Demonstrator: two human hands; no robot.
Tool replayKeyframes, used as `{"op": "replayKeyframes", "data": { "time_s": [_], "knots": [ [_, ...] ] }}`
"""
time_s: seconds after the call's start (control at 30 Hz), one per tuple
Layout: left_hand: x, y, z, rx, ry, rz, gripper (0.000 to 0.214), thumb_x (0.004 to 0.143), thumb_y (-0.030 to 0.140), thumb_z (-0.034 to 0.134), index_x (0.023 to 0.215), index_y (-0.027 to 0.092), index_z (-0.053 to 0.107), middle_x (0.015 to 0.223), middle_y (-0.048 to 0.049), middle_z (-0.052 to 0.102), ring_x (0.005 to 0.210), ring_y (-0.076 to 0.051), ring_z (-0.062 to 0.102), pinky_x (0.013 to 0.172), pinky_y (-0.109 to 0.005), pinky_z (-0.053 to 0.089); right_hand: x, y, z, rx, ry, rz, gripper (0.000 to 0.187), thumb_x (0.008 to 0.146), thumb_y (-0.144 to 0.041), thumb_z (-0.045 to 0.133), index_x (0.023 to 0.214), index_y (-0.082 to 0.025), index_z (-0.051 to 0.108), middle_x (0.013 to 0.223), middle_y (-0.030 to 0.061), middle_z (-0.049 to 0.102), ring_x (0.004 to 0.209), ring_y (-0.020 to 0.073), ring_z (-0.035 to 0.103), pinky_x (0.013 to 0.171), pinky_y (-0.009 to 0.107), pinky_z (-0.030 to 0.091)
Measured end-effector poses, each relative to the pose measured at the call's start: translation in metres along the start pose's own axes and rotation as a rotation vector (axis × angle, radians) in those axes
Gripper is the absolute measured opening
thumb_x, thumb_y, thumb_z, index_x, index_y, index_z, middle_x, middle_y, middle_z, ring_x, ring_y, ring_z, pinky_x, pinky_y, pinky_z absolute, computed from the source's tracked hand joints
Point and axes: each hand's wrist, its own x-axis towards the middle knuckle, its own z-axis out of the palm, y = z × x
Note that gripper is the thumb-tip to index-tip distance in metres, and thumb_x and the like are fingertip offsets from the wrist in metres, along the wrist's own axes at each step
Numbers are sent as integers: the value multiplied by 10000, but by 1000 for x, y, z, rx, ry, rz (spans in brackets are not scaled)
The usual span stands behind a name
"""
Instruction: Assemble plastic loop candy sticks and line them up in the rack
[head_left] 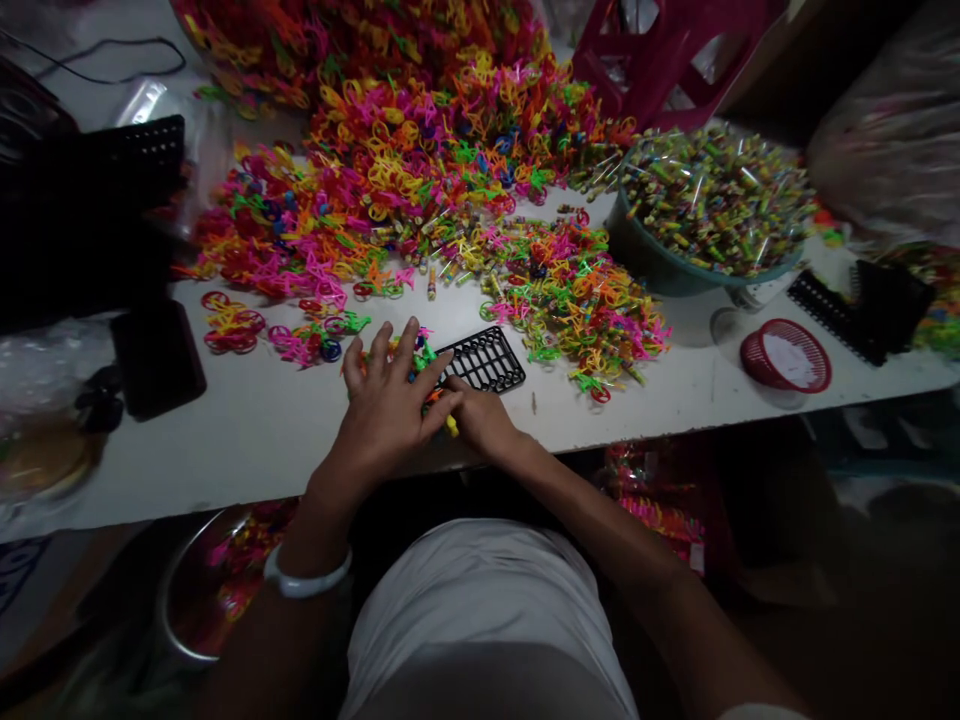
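My left hand [390, 400] lies flat with fingers spread over a small bunch of coloured plastic pieces [420, 355] near the table's front edge. Just to its right, my right hand [484, 420] is curled, pinching a small yellow piece [452, 427] against the table. A black plastic grid tray [487, 360] lies right behind both hands, partly covered by the left fingers. The left wrist wears a white band [304, 580].
Big heaps of bright plastic rings and clips [420, 170] fill the far side of the white table [247, 440]. At the right stand a teal basin of small wrapped tubes [712, 210] and a red basket [785, 355]. A black phone [157, 355] lies left.
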Motion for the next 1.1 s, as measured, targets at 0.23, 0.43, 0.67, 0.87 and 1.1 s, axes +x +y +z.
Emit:
{"op": "replayKeyframes", "data": {
  "time_s": [0.23,0.43,0.67,0.87,1.1],
  "knots": [
    [1,4,-2,11,-5,-1,367,933,398,463,1286,403,566,1581,-23,244,1459,-351,167,1126,-640,139,36,47,-49,-13,209,-63,275,862,-85,487,1032,-188,677,1035,61,647,914,187,581,764,264,447],
    [2,-2,0,-4,-6,-20,352,926,406,492,1263,393,590,1579,-29,247,1454,-362,180,1130,-642,127,94,99,-109,-400,316,-31,152,882,-182,531,909,-138,674,1323,161,502,1228,337,394,1001,505,322],
    [-1,-13,-6,46,-20,31,458,932,473,472,1370,339,490,1573,-98,243,1463,-353,154,1140,-621,110,69,96,-122,-334,394,55,156,893,-201,517,887,-136,658,1041,135,599,952,254,535,807,381,422],
    [-9,7,-9,83,0,-20,523,964,452,399,1445,248,383,1554,-143,273,1470,-298,156,1161,-596,77,25,70,-74,269,449,120,117,771,-268,638,822,-173,595,827,33,610,760,171,550,705,298,438],
    [-11,8,-3,54,-15,-12,496,971,360,391,1456,261,363,1550,-101,296,1475,-276,134,1180,-571,80,-7,36,-29,983,335,276,325,678,-336,720,912,-203,539,760,-36,602,662,132,566,605,251,491]
  ]
}}
